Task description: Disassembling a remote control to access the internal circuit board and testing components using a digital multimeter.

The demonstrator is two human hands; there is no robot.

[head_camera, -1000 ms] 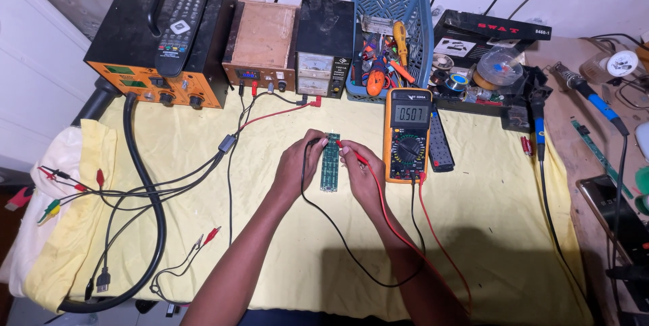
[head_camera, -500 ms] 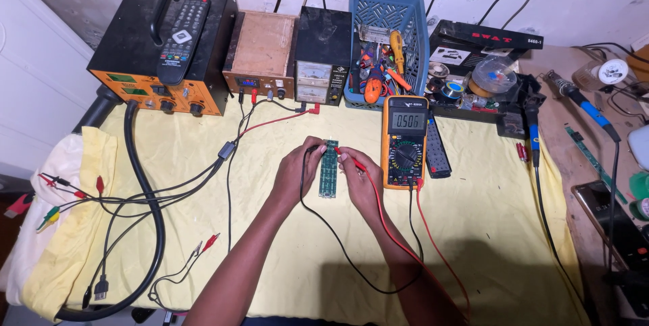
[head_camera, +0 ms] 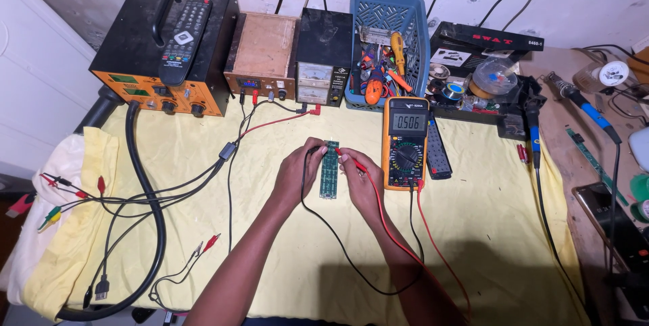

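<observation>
Circuit board (head_camera: 329,170) btwn both hands, left hand (head_camera: 298,170), right hand (head_camera: 359,181) (red probe (head_camera: 351,162)).

Yellow-clothed bench (head_camera: 487,258) under a green circuit board (head_camera: 329,170), multimeter (head_camera: 405,142) and cables (head_camera: 145,194).

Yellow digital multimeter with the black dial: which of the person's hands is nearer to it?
Right. The right hand, holding the red probe, sits just beside the yellow digital multimeter; the left hand lies beyond the narrow green circuit board.
</observation>
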